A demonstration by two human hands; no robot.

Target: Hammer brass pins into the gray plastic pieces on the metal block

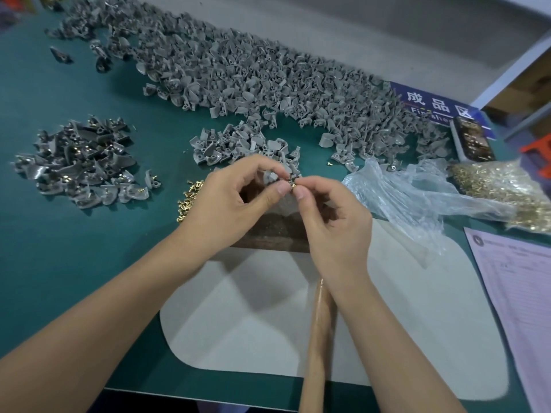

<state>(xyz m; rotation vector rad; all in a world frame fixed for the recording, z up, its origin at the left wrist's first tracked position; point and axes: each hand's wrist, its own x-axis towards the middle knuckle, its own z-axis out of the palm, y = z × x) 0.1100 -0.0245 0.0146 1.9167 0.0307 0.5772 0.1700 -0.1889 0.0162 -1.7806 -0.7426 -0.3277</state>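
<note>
My left hand (235,201) pinches a gray plastic piece (272,175) above the dark metal block (269,231). My right hand (331,219) pinches a small brass pin (293,183) against that piece. The block is mostly hidden under both hands. A wooden hammer handle (320,332) lies under my right wrist, and its head is hidden. Loose brass pins (189,196) lie on the green mat left of my left hand.
A huge heap of gray pieces (253,73) covers the back of the table. A smaller pile with pins fitted (80,162) sits at left. A plastic bag of brass pins (504,192), a phone (472,140) and a paper form (518,290) lie at right.
</note>
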